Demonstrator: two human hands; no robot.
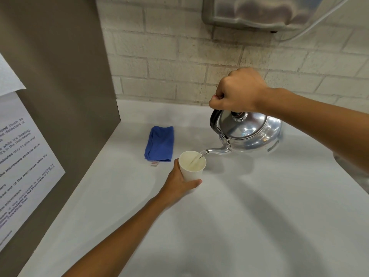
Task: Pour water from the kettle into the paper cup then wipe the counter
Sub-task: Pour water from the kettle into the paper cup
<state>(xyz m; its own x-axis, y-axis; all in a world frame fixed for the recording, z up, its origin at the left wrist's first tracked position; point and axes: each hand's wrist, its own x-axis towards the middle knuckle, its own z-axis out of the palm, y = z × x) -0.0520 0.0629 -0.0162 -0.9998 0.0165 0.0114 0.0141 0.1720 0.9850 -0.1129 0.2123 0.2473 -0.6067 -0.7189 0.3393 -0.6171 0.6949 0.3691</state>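
Head view count: one steel kettle (249,129), one paper cup (192,164), one blue cloth (159,143).
Right hand (238,91): fist clamped on the kettle handle, kettle tilted at centre right, spout over the cup rim.
Left hand (179,183): wrapped around the cup at centre frame.
Cup contents: water streaming in, partly filled.
Cloth: folded, just upper left of the cup.
Counter (239,226): white, open across the lower frame; brown panel (60,76) walls the left.

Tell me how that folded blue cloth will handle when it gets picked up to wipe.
The blue cloth will probably go floppy and unfold when lifted, since it lies loosely folded. It looks light and soft, so one hand should manage. It should drag rather than slide on the smooth white counter.
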